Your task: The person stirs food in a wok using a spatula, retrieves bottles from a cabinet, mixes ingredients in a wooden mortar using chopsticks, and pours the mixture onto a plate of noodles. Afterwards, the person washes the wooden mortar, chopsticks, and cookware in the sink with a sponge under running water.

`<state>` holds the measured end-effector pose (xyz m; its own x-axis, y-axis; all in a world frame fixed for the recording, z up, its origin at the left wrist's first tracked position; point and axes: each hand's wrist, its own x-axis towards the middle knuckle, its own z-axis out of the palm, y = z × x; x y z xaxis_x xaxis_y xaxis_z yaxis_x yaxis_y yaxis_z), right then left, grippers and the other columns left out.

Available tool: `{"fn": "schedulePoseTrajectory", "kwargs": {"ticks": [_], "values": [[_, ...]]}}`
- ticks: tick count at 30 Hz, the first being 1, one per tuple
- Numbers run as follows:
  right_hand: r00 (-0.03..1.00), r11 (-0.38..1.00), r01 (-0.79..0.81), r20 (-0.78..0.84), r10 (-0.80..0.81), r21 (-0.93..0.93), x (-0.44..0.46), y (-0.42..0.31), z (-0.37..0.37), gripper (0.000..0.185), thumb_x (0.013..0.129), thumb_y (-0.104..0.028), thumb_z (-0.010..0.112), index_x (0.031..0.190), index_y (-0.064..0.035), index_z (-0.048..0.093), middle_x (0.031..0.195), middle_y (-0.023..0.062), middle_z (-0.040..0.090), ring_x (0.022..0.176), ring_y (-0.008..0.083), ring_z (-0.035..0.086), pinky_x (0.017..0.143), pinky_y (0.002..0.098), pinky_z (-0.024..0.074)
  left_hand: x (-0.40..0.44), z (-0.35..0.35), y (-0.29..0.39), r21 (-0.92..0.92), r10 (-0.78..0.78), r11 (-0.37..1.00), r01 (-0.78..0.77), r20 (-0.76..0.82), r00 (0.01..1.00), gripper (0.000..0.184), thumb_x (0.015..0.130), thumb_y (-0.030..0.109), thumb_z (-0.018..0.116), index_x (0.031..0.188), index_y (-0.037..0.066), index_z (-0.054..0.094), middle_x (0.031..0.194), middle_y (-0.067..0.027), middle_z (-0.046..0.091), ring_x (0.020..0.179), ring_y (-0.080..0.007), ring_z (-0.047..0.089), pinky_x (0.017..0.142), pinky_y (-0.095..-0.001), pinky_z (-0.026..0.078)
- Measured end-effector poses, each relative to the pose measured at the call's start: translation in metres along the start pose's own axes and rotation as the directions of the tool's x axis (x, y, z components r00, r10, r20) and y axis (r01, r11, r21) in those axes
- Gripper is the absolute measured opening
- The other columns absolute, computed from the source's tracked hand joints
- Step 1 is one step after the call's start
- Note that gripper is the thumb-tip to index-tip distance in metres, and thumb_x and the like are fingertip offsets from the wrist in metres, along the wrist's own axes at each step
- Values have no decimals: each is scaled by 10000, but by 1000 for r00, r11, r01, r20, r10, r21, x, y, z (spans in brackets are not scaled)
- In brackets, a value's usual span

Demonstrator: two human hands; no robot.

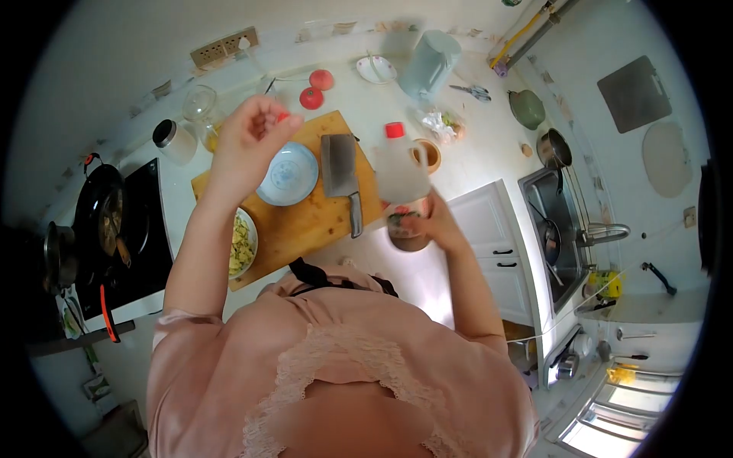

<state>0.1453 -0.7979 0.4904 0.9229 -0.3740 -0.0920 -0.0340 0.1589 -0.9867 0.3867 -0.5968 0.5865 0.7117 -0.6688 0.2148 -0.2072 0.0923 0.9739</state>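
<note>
My left hand [256, 130] is raised above the cutting board [290, 237], closed with a small red thing [283, 117] at its fingertips. Beneath it, a pale blue bowl [287, 174] rests on the wooden board beside a cleaver [340, 179]. A bowl of chopped pale green food [243, 243] is partly hidden by my left forearm. My right hand [434, 223] is blurred and closed, at the counter's front edge below a clear jug [402, 174] with a red cap. By its fingers is a patterned pink and white thing [405, 208]; the grip is unclear.
Two tomatoes [311, 97] lie behind the board. A kettle [431, 67], scissors [472, 93] and a brown ring-shaped pot [427, 156] are on the counter. On the left, a black wok [102, 191] sits on the stove; a sink [550, 221] is on the right.
</note>
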Motion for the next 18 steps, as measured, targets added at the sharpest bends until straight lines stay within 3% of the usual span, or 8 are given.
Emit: {"fn": "schedulePoseTrajectory", "kwargs": {"ticks": [1, 3, 4, 6, 13, 18], "values": [[996, 999, -54, -76, 53, -4, 0, 5, -19, 696, 663, -9, 742, 1259, 21, 384, 1123, 96, 575, 986, 165, 579, 867, 303, 471, -7, -1, -5, -4, -28, 1000, 28, 22, 999, 145, 844, 122, 666, 871, 56, 539, 763, 54, 505, 699, -25, 451, 638, -177, 373], [964, 946, -155, -252, 83, -283, -1, 8, -58, 682, 632, -80, 783, 1206, 33, 433, 1088, 96, 590, 966, 170, 582, 847, 303, 476, -27, -3, -16, -16, -86, 996, 87, 61, 994, 145, 854, 130, 655, 884, 76, 524, 782, 50, 521, 701, -29, 463, 635, -181, 373], [937, 859, -231, -343, 69, -456, 0, 9, -75, 702, 590, -145, 808, 1173, 39, 463, 1041, 106, 606, 934, 180, 594, 817, 307, 486, -35, -5, -22, -22, -116, 993, 117, 53, 992, 144, 854, 126, 654, 885, 76, 523, 784, 51, 520, 702, -28, 461, 631, -180, 369], [906, 745, -305, -422, 34, -594, 2, 8, -102, 729, 559, -221, 817, 1153, 43, 487, 992, 131, 621, 894, 199, 611, 789, 316, 496, -51, -8, -34, -36, -172, 984, 173, 34, 985, 142, 855, 118, 652, 887, 76, 521, 787, 53, 519, 703, -26, 456, 625, -179, 361], [873, 537, -450, -478, 95, -714, 18, 24, -157, 763, 531, -309, 817, 1136, 45, 514, 980, 161, 634, 876, 241, 629, 774, 336, 504, -90, -27, -74, -80, -345, 938, 338, -96, 934, 94, 871, 104, 622, 879, 78, 532, 760, 38, 519, 647, -36, 458, 577, -183, 362], [855, 457, -498, -505, 116, -737, 27, 27, -164, 748, 528, -326, 812, 1114, 42, 530, 981, 170, 639, 881, 247, 634, 774, 338, 503, -99, -32, -82, -108, -358, 932, 345, -151, 921, 103, 870, 111, 629, 884, 72, 535, 737, 48, 515, 635, -31, 454, 570, -176, 355]]}}
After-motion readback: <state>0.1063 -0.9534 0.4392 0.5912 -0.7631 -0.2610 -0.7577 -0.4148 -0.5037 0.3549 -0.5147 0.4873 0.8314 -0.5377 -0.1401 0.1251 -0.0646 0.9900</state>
